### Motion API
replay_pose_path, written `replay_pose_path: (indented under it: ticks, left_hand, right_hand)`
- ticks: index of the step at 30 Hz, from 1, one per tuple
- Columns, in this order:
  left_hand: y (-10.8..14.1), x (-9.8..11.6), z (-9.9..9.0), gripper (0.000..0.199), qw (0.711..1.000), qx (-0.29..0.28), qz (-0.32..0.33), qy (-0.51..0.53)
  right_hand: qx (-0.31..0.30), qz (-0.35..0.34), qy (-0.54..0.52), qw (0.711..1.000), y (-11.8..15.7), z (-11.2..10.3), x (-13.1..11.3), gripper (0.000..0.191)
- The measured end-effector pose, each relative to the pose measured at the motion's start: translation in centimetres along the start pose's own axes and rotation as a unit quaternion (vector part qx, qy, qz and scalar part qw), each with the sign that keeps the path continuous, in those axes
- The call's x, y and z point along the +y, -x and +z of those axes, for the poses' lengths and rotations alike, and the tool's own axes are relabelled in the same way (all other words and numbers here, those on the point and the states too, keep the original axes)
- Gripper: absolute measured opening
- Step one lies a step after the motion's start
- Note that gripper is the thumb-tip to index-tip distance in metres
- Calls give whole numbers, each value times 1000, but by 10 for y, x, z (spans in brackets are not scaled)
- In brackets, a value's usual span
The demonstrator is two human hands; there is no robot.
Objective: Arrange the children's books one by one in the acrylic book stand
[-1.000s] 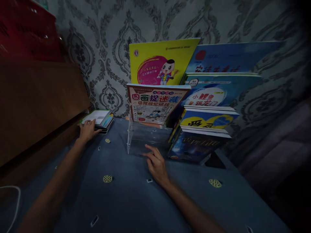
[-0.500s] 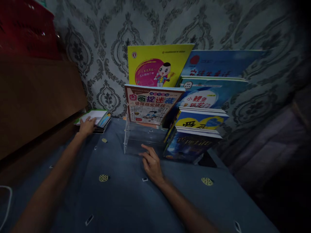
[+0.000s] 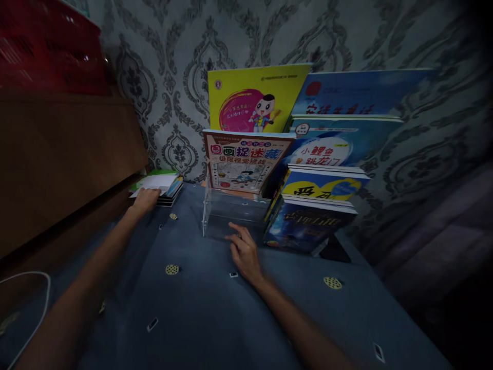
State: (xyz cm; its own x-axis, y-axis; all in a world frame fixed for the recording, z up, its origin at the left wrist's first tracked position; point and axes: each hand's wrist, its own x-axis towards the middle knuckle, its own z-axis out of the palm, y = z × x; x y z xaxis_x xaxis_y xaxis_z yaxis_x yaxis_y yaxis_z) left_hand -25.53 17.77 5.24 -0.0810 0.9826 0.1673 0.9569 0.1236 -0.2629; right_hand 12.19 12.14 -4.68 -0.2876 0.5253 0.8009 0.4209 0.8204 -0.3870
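My left hand (image 3: 145,200) is at a low stack of thin books (image 3: 171,196) by the wall, its fingers closed over the near edge of a white booklet or sheet (image 3: 156,181) on top. Whether that is one sheet or a bound booklet I cannot tell. My right hand (image 3: 245,254) is empty with its fingers apart, just in front of the clear acrylic book rack (image 3: 227,213). In the rack's left side stand a yellow book (image 3: 239,85) and, before it, a brown-bordered picture book (image 3: 246,162). The lower front tier on that side holds nothing.
Several blue books, among them a dark blue one (image 3: 308,226), fill the rack's right side. A wooden cabinet (image 3: 69,154) bears a red plastic basket (image 3: 54,49) at left. A white cable (image 3: 48,293) lies on the grey-blue patterned cloth (image 3: 200,313).
My left fingers, spread over the white piece before, have curled over its near edge, and it has shifted towards me. My right hand stays before the rack. The view has moved slightly.
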Motion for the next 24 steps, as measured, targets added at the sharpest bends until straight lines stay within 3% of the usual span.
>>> replay_pose_path:
  ticks: [8,18,24]
  left_hand:
    - [37,17,-6,44,1000,-14,8,4]
    - [87,45,4,37,996,-78,34,13]
    - [106,57,-9,41,991,-123,59,10]
  right_hand:
    - [-8,18,-26,999,1,2,1,37]
    - [-9,15,-19,1000,3,2,2,36]
    - [-16,14,-22,1000,3,2,1,36]
